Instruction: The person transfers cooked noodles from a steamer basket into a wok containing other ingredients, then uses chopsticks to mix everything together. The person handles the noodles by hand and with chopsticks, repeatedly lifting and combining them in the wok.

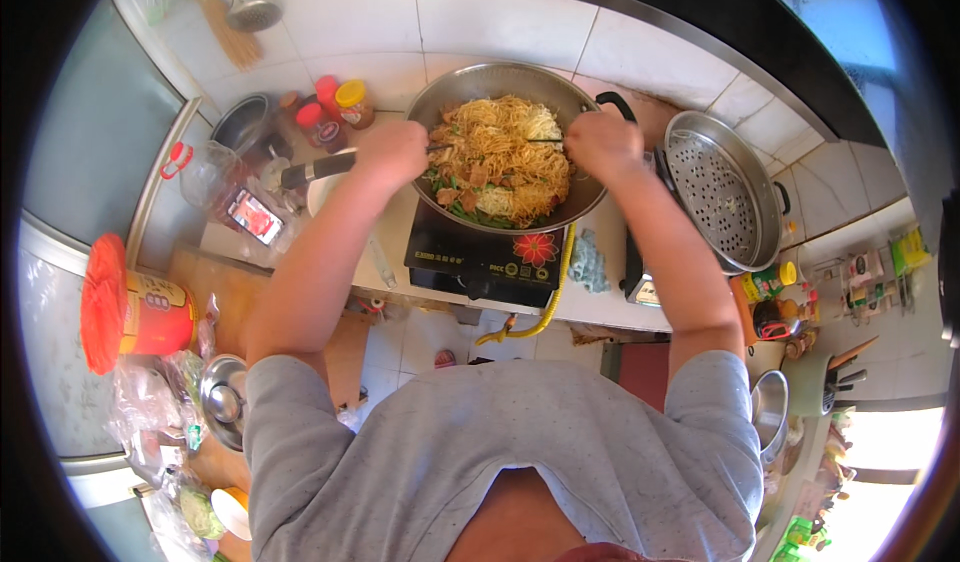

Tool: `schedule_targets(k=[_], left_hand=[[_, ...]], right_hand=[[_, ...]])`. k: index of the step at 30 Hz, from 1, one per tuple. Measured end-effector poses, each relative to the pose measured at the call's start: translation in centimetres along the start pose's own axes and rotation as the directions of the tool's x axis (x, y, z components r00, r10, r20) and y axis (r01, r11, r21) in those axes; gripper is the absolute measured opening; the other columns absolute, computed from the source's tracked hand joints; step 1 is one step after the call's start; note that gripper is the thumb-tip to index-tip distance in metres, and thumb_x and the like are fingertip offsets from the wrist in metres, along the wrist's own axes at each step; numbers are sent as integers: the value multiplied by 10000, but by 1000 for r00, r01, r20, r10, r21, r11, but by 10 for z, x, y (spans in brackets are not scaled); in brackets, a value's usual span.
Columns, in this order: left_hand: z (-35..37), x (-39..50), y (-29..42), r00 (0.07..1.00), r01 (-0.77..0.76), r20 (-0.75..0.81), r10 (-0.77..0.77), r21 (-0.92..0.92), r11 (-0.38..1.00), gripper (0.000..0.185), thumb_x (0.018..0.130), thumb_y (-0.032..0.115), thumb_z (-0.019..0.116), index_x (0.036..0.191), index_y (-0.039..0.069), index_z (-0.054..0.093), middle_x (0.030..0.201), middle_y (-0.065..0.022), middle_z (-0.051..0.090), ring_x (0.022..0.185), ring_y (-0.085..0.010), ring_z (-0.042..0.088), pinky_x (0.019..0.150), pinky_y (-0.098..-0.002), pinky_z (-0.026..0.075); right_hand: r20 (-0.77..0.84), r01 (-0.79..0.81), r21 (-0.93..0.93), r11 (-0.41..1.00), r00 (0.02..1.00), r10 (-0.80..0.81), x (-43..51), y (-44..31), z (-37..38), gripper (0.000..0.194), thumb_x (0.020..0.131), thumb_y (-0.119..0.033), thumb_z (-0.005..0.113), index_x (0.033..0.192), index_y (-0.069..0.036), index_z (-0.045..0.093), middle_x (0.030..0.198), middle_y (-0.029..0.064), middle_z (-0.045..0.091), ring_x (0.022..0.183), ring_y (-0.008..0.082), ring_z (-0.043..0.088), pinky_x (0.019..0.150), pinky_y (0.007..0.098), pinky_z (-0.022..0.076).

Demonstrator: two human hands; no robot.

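A wide steel wok (487, 221) holds noodles (506, 134) mixed with green vegetable pieces (448, 200) and meat slices. Some noodles are browned, others pale. My left hand (394, 153) is closed at the wok's left rim, with a thin dark chopstick (441, 146) reaching from it into the noodles. The wok's long black handle (322, 170) passes behind my left wrist. Over the right rim, my right hand (606, 146) grips another dark chopstick (545, 140), whose tip lies among the noodles. Below the wok is a black induction cooker (480, 258).
A perforated steamer pan (716, 191) stands right of my right forearm. Lidded jars (354, 104), an oil bottle (214, 176) and a phone (255, 215) are at the left. A yellow cord (564, 269) hangs over the counter edge beside a cloth (589, 260). A range hood (675, 18) juts overhead.
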State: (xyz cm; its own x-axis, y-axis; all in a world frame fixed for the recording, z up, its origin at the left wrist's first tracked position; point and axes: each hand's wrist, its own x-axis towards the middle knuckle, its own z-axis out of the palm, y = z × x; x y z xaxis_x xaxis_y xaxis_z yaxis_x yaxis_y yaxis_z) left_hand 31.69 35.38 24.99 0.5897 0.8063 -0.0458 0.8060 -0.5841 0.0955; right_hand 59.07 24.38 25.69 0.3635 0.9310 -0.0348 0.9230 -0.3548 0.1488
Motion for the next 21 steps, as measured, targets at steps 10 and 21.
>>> schedule_targets(k=[10, 21], left_hand=[[-48, 5, 33, 935, -168, -344, 90, -205, 964, 213, 889, 236, 535, 1016, 150, 684, 993, -102, 674, 922, -320, 632, 797, -437, 504], [-11, -4, -14, 995, 11, -96, -17, -61, 998, 214, 860, 191, 538, 988, 118, 693, 944, -128, 678, 919, -316, 638, 780, -438, 506]], right_hand=[[-229, 43, 575, 817, 967, 109, -14, 14, -33, 239, 786, -377, 651, 924, -203, 740, 852, 72, 700, 839, 267, 665, 743, 366, 519], [-141, -109, 56, 992, 983, 116, -34, 16, -43, 185, 822, -131, 574, 916, -52, 711, 972, 134, 700, 911, 274, 683, 733, 384, 550]])
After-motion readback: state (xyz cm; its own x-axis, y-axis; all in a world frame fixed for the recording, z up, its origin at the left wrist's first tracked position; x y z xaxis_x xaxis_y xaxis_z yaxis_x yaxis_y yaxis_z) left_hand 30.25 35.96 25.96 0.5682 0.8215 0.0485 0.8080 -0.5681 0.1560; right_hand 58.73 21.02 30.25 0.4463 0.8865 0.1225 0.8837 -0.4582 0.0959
